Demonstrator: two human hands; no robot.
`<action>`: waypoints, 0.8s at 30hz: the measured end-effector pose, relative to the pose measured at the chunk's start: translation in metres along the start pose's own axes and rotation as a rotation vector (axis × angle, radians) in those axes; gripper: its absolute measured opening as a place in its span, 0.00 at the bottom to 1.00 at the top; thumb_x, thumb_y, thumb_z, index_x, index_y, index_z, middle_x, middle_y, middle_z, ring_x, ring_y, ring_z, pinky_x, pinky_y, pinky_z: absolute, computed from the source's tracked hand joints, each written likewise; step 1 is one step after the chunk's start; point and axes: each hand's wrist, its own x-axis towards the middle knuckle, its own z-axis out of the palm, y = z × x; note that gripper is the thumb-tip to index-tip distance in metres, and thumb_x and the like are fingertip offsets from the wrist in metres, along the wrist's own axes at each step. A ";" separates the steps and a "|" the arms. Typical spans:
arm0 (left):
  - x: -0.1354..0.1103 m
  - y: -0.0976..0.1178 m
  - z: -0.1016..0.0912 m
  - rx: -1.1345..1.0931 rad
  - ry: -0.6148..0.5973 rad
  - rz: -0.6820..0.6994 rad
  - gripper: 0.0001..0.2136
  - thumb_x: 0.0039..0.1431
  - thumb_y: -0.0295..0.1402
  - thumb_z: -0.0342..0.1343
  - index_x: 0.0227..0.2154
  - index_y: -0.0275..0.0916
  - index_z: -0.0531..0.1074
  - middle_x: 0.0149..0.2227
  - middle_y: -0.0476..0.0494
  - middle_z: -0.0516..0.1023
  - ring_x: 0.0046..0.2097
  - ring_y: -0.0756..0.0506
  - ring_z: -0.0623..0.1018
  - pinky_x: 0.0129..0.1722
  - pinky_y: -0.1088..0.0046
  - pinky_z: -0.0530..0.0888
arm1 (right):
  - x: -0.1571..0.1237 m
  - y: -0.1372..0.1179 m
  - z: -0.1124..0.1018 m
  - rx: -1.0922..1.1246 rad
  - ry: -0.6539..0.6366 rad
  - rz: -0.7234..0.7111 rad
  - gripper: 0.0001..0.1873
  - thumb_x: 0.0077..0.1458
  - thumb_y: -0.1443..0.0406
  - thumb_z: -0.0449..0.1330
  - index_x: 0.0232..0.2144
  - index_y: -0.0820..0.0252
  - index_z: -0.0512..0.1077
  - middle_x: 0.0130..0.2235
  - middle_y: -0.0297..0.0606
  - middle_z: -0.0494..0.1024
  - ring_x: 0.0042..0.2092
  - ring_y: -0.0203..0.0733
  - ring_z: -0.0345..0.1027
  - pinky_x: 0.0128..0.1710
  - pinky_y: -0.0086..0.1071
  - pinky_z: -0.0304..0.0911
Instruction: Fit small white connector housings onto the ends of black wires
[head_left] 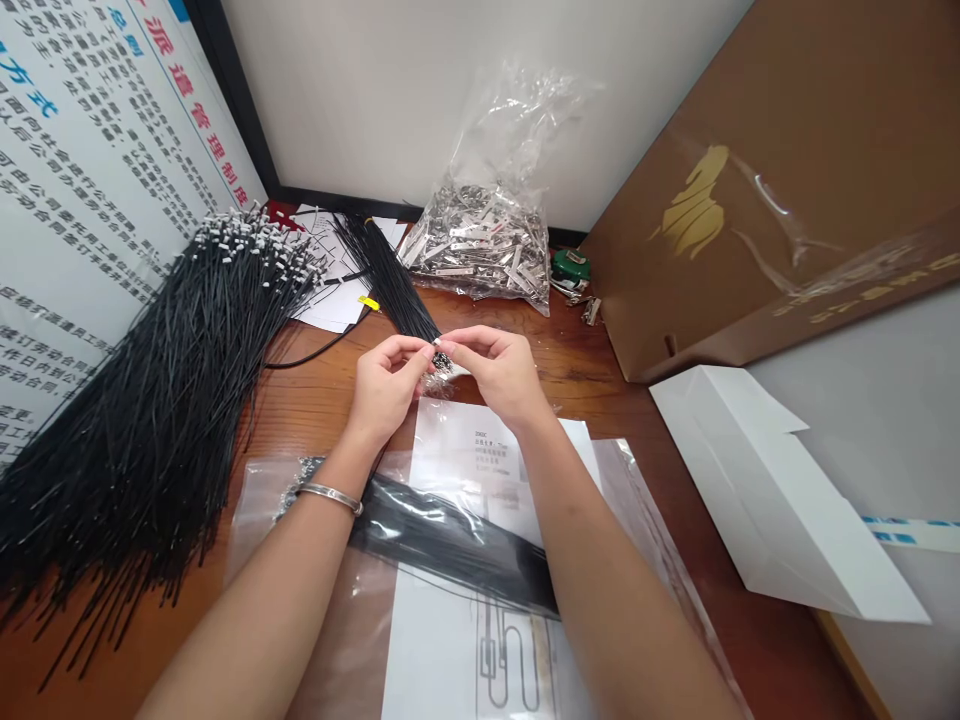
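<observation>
My left hand [386, 385] and my right hand [499, 370] meet above the wooden table [592, 400], fingertips pinched together on the near end of a small bundle of black cords [390, 280] with metal tips. The bundle runs away from my hands towards the back wall. My left wrist wears a silver bangle [330, 495]. Under my forearms lies a clear plastic bag [450, 535] holding more black cords, on top of a printed paper sheet [465, 450].
A large heap of black cords with white tips [165, 380] fills the left side. A clear bag of metal clips [484, 240] stands at the back. A brown cardboard sheet [780, 180] leans at the right, with a white paper bag [780, 500] below it.
</observation>
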 end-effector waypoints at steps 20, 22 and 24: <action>-0.002 0.000 0.000 0.063 -0.017 0.021 0.06 0.48 0.34 0.63 0.25 0.37 0.74 0.20 0.52 0.72 0.19 0.55 0.65 0.20 0.78 0.64 | 0.000 0.001 -0.002 0.003 -0.009 0.023 0.09 0.41 0.61 0.70 0.26 0.60 0.77 0.29 0.35 0.80 0.32 0.37 0.72 0.36 0.34 0.68; -0.002 0.000 -0.001 0.071 -0.021 0.026 0.06 0.48 0.34 0.62 0.25 0.37 0.73 0.20 0.52 0.72 0.19 0.55 0.65 0.20 0.77 0.64 | 0.000 0.000 -0.002 0.008 -0.013 0.028 0.09 0.41 0.62 0.70 0.26 0.60 0.77 0.29 0.35 0.80 0.31 0.36 0.72 0.36 0.34 0.67; -0.002 -0.001 -0.001 0.071 -0.028 0.031 0.06 0.49 0.34 0.62 0.25 0.37 0.73 0.21 0.52 0.72 0.19 0.55 0.65 0.20 0.77 0.63 | 0.000 0.001 -0.001 0.006 -0.012 0.026 0.09 0.41 0.62 0.70 0.25 0.60 0.77 0.28 0.35 0.80 0.31 0.36 0.72 0.35 0.34 0.67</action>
